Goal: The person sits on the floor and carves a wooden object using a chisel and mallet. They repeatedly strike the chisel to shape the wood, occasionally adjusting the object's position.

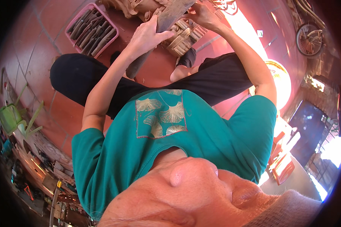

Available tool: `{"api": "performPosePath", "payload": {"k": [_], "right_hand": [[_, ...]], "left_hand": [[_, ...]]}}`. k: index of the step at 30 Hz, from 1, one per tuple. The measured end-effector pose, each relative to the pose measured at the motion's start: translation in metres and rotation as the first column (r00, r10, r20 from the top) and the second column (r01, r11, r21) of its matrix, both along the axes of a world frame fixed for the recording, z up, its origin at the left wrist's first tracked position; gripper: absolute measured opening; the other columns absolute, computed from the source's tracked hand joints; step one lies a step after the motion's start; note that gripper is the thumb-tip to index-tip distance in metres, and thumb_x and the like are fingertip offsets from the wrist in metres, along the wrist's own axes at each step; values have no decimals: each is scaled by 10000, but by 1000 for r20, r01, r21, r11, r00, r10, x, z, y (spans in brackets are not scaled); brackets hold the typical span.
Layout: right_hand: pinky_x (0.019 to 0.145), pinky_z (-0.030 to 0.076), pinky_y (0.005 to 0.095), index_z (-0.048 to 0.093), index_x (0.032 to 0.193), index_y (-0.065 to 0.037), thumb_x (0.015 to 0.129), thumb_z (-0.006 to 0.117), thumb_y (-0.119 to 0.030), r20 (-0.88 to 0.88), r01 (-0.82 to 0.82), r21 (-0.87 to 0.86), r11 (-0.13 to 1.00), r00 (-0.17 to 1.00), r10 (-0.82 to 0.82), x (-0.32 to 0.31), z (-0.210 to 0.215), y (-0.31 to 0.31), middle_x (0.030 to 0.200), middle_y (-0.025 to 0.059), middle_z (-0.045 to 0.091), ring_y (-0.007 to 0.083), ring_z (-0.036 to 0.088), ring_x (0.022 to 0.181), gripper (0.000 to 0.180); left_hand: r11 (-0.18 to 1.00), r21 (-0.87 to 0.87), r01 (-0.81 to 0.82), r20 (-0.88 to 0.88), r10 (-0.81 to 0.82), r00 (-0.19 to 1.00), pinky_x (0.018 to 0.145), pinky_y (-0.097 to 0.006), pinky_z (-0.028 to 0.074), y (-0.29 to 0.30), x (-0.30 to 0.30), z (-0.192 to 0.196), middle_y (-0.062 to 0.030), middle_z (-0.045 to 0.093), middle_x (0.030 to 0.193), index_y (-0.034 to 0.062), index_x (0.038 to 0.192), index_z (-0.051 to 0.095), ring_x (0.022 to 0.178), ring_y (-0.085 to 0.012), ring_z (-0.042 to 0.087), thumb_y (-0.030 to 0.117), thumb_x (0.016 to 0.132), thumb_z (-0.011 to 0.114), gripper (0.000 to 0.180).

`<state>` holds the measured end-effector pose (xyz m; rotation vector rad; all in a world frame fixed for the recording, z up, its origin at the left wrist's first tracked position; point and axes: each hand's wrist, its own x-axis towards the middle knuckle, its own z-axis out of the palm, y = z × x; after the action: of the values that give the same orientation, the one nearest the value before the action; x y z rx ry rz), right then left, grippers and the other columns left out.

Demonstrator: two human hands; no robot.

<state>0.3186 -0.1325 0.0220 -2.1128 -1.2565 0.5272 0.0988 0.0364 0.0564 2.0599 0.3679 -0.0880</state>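
Note:
A long grey-brown piece of wood (175, 14) slants from the top edge down between my legs. My left hand (147, 37) is closed round its middle, with the thumb lying across the near face and the other fingers along its left side. At the top, my right hand (201, 17) has curled fingers beside the wood's upper part; what they hold is too hidden to make out. Under and beyond both hands stands a carved block of light brown wood (181, 39) with ridged, stepped shapes. More rounded carving (138, 6) shows past my left hand.
A pink basket (69, 33) full of long dark tools or sticks sits on the red tiles to the left. My bare foot (180, 73) is close to the carving. A wheel (310, 39) stands far right. A green plastic object (9, 119) and clutter lie at left.

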Motion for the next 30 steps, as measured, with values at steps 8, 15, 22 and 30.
{"api": "performPosePath", "payload": {"k": [8, 15, 22, 30], "right_hand": [[775, 523, 388, 606, 1090, -36, 837, 795, -106, -9, 118, 29, 993, 993, -118, -3, 36, 5, 937, 109, 667, 239, 649, 887, 323], [729, 526, 365, 585, 1043, -19, 817, 837, -68, -9, 67, 217, 974, 998, -66, 4, 10, 0, 875, 93, 645, 204, 641, 828, 342], [734, 525, 351, 586, 1022, -23, 825, 844, -75, -21, 152, 237, 959, 988, -151, -7, 14, -4, 845, 84, 613, 188, 620, 821, 328], [799, 550, 343, 600, 1063, -29, 907, 788, -99, 47, 219, 27, 975, 974, -220, -10, 18, -13, 939, 77, 653, 172, 658, 904, 254]], "left_hand": [[976, -201, -81, 104, 103, 989, 589, -308, 529, 9, -5, 15, -70, 655, 804, -27, 1177, 598, 616, -133, 626, 442, 863, 782, 593], [970, -233, -68, 87, 90, 992, 572, -272, 505, 8, -7, 20, -41, 632, 804, -28, 1192, 601, 628, -98, 593, 436, 889, 777, 581], [975, -208, -75, 77, 93, 993, 576, -278, 505, 7, -6, 15, -50, 647, 850, -20, 1203, 603, 627, -104, 591, 437, 862, 796, 602], [977, -199, -81, 70, 97, 993, 576, -274, 506, 8, -4, 11, -53, 648, 855, -25, 1202, 605, 629, -105, 592, 424, 860, 800, 596]]}}
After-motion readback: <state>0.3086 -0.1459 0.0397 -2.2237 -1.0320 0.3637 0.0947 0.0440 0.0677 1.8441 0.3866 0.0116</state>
